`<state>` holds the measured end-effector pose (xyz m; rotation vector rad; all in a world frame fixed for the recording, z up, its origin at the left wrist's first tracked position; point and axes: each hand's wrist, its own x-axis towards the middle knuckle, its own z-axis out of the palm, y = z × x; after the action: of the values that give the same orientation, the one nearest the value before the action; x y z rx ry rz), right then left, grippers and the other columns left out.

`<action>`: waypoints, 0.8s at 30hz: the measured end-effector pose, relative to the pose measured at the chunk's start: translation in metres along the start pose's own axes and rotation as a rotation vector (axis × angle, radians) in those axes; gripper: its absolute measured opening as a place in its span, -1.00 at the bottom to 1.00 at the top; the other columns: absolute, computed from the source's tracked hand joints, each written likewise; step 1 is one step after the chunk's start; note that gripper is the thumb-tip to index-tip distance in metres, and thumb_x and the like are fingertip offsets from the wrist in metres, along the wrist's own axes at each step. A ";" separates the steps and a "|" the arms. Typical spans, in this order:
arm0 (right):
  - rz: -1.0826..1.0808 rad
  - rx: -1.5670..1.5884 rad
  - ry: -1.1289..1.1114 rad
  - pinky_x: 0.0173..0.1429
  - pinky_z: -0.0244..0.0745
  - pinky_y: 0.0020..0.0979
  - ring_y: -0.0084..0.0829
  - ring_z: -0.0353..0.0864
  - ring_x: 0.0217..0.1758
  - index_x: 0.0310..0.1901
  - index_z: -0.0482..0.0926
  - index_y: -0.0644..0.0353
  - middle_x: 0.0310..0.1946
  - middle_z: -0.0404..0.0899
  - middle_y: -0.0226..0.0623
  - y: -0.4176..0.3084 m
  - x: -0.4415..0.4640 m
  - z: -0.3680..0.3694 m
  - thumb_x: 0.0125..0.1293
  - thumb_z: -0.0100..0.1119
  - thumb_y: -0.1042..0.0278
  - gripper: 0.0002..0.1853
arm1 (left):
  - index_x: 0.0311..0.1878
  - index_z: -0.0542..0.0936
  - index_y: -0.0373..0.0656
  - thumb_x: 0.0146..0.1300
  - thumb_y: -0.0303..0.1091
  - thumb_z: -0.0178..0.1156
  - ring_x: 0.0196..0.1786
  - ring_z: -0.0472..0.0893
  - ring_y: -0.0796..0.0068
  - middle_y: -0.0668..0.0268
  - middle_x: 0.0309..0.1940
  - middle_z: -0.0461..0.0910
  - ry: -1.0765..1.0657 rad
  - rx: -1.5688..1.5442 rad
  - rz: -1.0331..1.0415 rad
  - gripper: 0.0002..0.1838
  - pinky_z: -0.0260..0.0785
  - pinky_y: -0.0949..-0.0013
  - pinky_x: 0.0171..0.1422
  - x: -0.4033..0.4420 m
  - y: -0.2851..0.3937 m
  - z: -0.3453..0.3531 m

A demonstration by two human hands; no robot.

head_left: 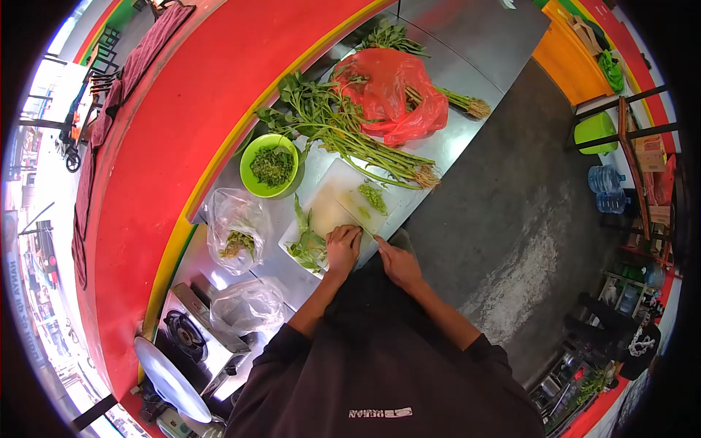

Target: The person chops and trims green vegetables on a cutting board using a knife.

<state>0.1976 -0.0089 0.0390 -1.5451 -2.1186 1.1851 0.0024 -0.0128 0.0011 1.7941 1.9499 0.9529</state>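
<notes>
A white cutting board (332,186) lies before me on the metal counter. My right hand (398,263) is closed around the handle of a knife (361,222), whose thin blade points away to the upper left over the board. Just left of it, my left hand (343,247) has its fingers curled down on leafy greens (308,247); their leaves stick out on its left side, and the part under the fingers is hidden. Chopped green pieces (372,198) lie on the board beyond the knife.
A lime-green bowl (248,184) of chopped greens stands beyond the board. Long-stemmed greens (372,155) lie beside a red plastic bag (398,95). Clear plastic bags (237,219) and a gas stove (184,332) are to the left. The counter edge drops to grey floor (489,212) on the right.
</notes>
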 end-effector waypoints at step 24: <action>0.100 0.037 -0.055 -0.10 0.61 0.17 0.24 0.72 -0.20 0.45 0.52 -0.11 -0.27 0.73 0.16 -0.025 0.023 0.000 0.65 -0.03 0.14 -0.57 | -0.08 0.79 -0.13 0.28 -0.45 0.41 -0.07 0.66 0.25 0.36 -0.17 0.71 0.032 -0.036 0.000 -0.84 0.40 0.17 0.08 -0.005 -0.001 -0.001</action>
<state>0.1717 0.0090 0.0519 -1.6376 -2.0624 1.3073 0.0018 -0.0178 -0.0001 1.7701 1.9395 1.0160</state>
